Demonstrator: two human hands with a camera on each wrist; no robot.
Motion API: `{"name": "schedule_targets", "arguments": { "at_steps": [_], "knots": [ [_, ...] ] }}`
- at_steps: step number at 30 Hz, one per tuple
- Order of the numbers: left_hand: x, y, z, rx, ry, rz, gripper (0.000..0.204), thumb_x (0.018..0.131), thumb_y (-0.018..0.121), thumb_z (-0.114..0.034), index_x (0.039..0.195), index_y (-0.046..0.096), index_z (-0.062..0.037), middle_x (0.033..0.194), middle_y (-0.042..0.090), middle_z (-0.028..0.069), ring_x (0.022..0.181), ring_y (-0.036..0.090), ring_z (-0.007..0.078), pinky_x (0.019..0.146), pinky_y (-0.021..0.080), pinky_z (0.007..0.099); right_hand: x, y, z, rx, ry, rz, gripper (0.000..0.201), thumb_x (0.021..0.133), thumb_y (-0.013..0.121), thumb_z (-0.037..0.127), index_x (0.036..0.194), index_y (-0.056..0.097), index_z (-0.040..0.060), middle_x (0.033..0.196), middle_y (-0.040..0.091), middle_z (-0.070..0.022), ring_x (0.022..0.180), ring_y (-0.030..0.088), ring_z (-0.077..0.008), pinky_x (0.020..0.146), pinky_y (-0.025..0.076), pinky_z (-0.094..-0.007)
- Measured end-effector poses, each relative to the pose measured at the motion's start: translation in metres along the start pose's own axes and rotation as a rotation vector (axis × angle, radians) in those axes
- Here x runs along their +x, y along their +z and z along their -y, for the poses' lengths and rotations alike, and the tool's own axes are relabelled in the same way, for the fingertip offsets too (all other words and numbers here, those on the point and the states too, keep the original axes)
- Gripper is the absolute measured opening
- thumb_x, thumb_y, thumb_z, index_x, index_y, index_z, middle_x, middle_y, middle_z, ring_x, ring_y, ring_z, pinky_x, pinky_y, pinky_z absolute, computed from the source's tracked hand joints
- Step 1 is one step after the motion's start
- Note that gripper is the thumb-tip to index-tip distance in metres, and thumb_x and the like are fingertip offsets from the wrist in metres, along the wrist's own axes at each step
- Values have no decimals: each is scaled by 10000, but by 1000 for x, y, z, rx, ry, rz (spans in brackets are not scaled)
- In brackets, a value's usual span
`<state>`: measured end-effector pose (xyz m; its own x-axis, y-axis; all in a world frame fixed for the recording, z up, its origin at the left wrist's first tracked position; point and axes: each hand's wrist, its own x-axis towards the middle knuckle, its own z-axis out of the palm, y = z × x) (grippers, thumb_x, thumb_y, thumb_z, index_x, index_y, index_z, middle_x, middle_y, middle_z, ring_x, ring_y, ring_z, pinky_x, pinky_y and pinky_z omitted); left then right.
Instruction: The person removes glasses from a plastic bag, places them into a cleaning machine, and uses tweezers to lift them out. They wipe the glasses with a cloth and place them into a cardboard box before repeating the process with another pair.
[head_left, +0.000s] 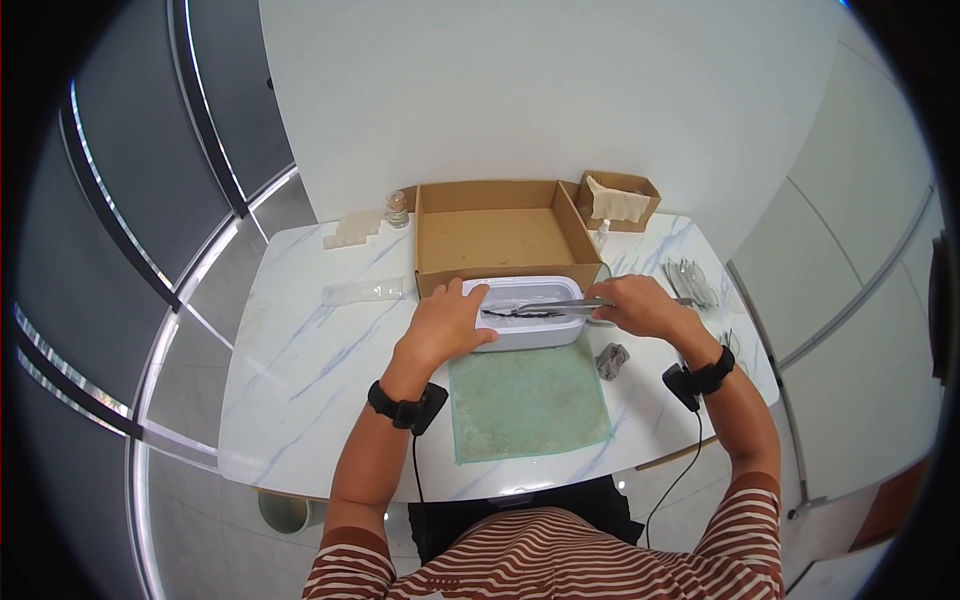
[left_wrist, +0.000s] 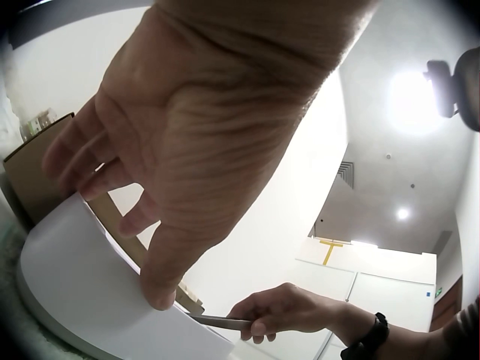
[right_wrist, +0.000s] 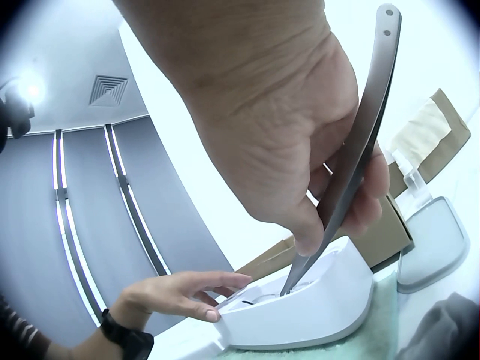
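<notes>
A white plastic tub (head_left: 530, 338) stands at the back edge of a green cloth (head_left: 530, 400). Inside it lie a thin dark strand (head_left: 500, 315) and something clear and shiny. My left hand (head_left: 445, 322) holds the tub's left end, thumb on the near side and fingers spread toward the far side. Between thumb and fingers, my right hand (head_left: 640, 305) pinches long steel tweezers (right_wrist: 360, 142). Their tips point down into the tub, at the dark strand. In the left wrist view the tub's wall (left_wrist: 82, 277) hides its contents.
Behind the tub sits an open cardboard box (head_left: 490, 235), with a smaller box (head_left: 620, 200) holding a cloth at its right. A pale lid (right_wrist: 433, 247) and a crumpled grey cloth (head_left: 612, 360) lie to the right. A glass jar (head_left: 397, 210) stands back left.
</notes>
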<state>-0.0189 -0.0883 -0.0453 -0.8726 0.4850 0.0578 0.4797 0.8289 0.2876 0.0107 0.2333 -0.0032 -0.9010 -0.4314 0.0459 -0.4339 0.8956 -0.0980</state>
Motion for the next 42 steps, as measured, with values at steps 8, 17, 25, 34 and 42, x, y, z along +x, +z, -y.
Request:
{"name": "schedule_targets", "arguments": {
  "at_steps": [8, 17, 25, 34, 42],
  "knots": [
    [1, 8, 5, 12, 61, -64, 683, 841, 801, -417, 1395, 564, -95, 1247, 592, 225, 1138, 617, 409, 955, 529, 490, -8, -16, 2, 32, -11, 117, 274, 892, 724, 199, 1154, 754, 127, 959, 745, -144, 940, 699, -354, 827, 543, -464],
    [0, 4, 3, -36, 47, -31, 690, 845, 795, -414, 1396, 547, -82, 1281, 573, 269, 1029, 682, 458, 909, 560, 498, -9, -17, 4, 18, 62, 87, 271, 886, 731, 202, 1146, 757, 133, 976, 751, -131, 940, 703, -351, 829, 546, -461],
    [-1, -2, -1, -41, 3, 14, 720, 841, 789, -413, 1438, 532, -103, 1341, 563, 233, 1111, 654, 444, 943, 544, 494, -3, 0, 0, -10, 63, -10, 268, 887, 736, 233, 1128, 752, 116, 928, 743, -156, 893, 701, -371, 781, 543, -477],
    [0, -1, -1, -20, 2, 22, 709, 850, 780, -425, 1433, 538, -103, 1336, 565, 226, 1095, 661, 436, 923, 549, 495, -5, 6, -4, -42, 78, -77, 281, 900, 718, 273, 1133, 752, 120, 846, 732, -167, 836, 702, -382, 737, 542, -484],
    [0, -1, -1, -21, 4, 26, 710, 854, 775, -428, 1442, 533, -110, 1352, 557, 224, 1099, 660, 435, 926, 550, 496, -6, 3, -1, 5, 53, -11, 271, 906, 708, 269, 1128, 764, 124, 903, 735, -170, 888, 699, -373, 778, 543, -477]
  ]
}}
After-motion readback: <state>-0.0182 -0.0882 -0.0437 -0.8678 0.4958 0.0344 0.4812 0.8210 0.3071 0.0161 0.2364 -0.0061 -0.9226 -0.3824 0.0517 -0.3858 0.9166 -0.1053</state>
